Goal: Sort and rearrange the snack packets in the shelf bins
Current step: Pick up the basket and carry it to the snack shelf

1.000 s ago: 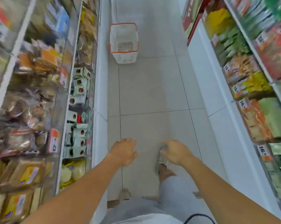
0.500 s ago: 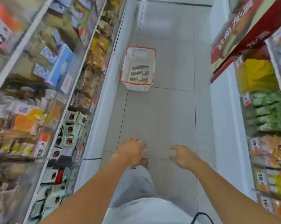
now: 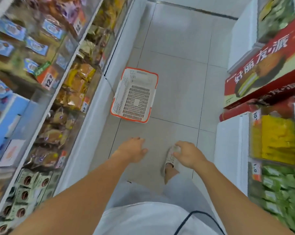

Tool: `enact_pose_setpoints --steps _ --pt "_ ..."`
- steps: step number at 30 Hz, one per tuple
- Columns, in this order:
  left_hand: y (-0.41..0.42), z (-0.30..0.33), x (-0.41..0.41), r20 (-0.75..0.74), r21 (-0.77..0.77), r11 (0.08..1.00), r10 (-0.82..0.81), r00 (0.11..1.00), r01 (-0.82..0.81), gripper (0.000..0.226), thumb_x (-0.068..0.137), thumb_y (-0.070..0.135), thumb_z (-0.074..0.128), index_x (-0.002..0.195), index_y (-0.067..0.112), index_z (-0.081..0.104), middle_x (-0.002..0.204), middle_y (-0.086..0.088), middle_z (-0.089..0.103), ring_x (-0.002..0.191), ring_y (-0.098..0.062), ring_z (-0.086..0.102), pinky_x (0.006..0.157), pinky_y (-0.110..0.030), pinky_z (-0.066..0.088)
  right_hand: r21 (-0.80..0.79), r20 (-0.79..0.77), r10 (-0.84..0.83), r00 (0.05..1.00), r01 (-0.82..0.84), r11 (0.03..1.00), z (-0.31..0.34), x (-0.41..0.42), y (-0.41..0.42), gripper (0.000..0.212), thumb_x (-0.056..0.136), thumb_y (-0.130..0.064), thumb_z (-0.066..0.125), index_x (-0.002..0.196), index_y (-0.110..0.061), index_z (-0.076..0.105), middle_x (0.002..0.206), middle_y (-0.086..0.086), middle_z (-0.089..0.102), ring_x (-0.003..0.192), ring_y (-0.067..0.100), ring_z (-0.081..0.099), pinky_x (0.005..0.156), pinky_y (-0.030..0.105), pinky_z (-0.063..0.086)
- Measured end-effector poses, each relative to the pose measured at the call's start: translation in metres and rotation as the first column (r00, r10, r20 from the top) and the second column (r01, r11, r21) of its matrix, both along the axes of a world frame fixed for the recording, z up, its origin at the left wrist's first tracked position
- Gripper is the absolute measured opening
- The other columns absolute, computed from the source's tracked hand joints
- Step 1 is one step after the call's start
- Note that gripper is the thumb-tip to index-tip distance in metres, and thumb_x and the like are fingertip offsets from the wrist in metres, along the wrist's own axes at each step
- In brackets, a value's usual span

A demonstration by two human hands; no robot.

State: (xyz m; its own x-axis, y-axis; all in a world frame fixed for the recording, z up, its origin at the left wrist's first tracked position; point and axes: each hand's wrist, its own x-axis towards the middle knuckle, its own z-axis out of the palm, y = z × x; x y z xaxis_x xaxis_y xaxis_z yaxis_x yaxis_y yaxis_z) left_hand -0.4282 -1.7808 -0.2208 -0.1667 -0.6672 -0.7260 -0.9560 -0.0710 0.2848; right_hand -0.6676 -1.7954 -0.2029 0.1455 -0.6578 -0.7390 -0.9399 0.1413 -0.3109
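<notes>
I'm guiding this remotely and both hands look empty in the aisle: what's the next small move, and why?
Probably step forward and reach down for the basket. It stands empty on the floor ahead, beside the left-hand shelf. The left hand and right hand hold nothing and hang over the floor tiles, not at any bin, so no packet is within a grip yet.

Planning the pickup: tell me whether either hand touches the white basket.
Apart. The head view shows bare floor between the basket and both the left hand and right hand.
</notes>
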Motion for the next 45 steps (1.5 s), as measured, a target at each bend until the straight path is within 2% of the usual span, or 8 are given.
enact_pose_setpoints --steps 10,15,24,27,31,34,38,45 --pt "-0.158 -0.014 0.003 -0.151 -0.028 0.803 0.585 0.797 -0.595 0.051 0.100 0.044 0.046 0.146 0.022 0.042 0.147 -0.005 0.046 0.135 -0.027 0.043 0.106 -0.041 0.039 0.153 -0.073 0.420 0.904 -0.406 0.901 -0.023 0.022 -0.269 0.051 0.094 -0.038 0.061 0.141 -0.019 0.053 0.138 0.009 0.058 0.122 0.025 0.057 0.104 0.037 0.046" --pt "-0.232 -0.083 0.029 -0.194 0.093 0.530 0.840 0.506 -0.843 0.050 0.097 0.045 0.052 0.141 0.020 0.049 0.145 -0.005 0.050 0.128 -0.028 0.051 0.103 -0.040 0.044 0.203 -0.101 0.598 0.795 -0.572 0.795 -0.085 0.082 -0.392 0.053 0.096 -0.037 0.060 0.144 -0.018 0.050 0.144 0.010 0.054 0.127 0.026 0.054 0.106 0.039 0.046" --pt "-0.335 -0.252 0.042 -0.108 0.152 0.151 0.985 0.136 -0.977 0.064 0.095 0.045 0.058 0.150 0.018 0.037 0.153 -0.007 0.041 0.135 -0.028 0.045 0.107 -0.041 0.042 0.000 -0.247 0.888 0.388 -0.916 0.401 -0.238 0.199 -0.588 0.053 0.094 -0.032 0.056 0.143 -0.019 0.041 0.138 0.006 0.052 0.124 0.030 0.053 0.092 0.042 0.051" --pt "-0.346 -0.354 0.046 0.035 -0.004 -0.030 0.999 -0.030 -1.000 0.072 0.092 0.042 0.062 0.151 0.016 0.031 0.154 -0.010 0.036 0.137 -0.033 0.040 0.108 -0.050 0.041 -0.055 -0.272 0.880 0.391 -0.919 0.391 -0.347 0.232 -0.644 0.070 0.091 -0.033 0.066 0.150 -0.017 0.031 0.149 0.005 0.040 0.131 0.030 0.045 0.094 0.046 0.050" --pt "-0.337 -0.485 0.044 0.223 -0.155 -0.323 0.909 -0.352 -0.934 0.109 0.082 0.037 0.077 0.157 0.025 -0.001 0.166 -0.008 -0.004 0.149 -0.039 0.008 0.115 -0.060 0.021 -0.082 -0.311 0.850 0.425 -0.903 0.422 -0.486 0.261 -0.703 0.098 0.085 -0.034 0.076 0.155 -0.015 0.011 0.160 0.006 0.021 0.138 0.037 0.036 0.100 0.052 0.048" --pt "-0.322 -0.540 0.044 0.230 -0.292 -0.513 0.781 -0.580 -0.807 0.107 0.082 0.019 0.076 0.155 0.028 -0.001 0.159 -0.018 0.015 0.132 -0.051 0.034 0.104 -0.063 0.035 -0.131 -0.190 0.754 0.629 -0.777 0.616 -0.546 0.267 -0.717 0.074 0.087 -0.018 0.072 0.145 -0.016 0.027 0.145 0.010 0.047 0.117 0.035 0.057 0.088 0.047 0.055" --pt "-0.293 -0.537 0.042 0.159 -0.353 -0.613 0.705 -0.691 -0.706 0.036 0.095 0.023 0.059 0.125 0.005 0.049 0.118 -0.027 0.060 0.107 -0.051 0.055 0.087 -0.054 0.047 -0.198 -0.107 0.684 0.721 -0.690 0.696 -0.547 0.265 -0.717 0.012 0.096 -0.011 0.052 0.107 -0.015 0.049 0.097 0.000 0.058 0.073 0.017 0.053 0.052 0.025 0.036" --pt "-0.276 -0.328 -0.047 0.153 -0.287 -0.786 0.527 -0.836 -0.548 0.029 0.098 0.019 0.048 0.124 0.007 0.048 0.116 -0.022 0.061 0.104 -0.045 0.059 0.081 -0.046 0.046 -0.292 -0.157 0.822 0.548 -0.821 0.491 -0.362 0.263 -0.678 0.020 0.098 -0.022 0.050 0.114 -0.010 0.050 0.101 0.013 0.060 0.090 0.037 0.058 0.075 0.044 0.047"
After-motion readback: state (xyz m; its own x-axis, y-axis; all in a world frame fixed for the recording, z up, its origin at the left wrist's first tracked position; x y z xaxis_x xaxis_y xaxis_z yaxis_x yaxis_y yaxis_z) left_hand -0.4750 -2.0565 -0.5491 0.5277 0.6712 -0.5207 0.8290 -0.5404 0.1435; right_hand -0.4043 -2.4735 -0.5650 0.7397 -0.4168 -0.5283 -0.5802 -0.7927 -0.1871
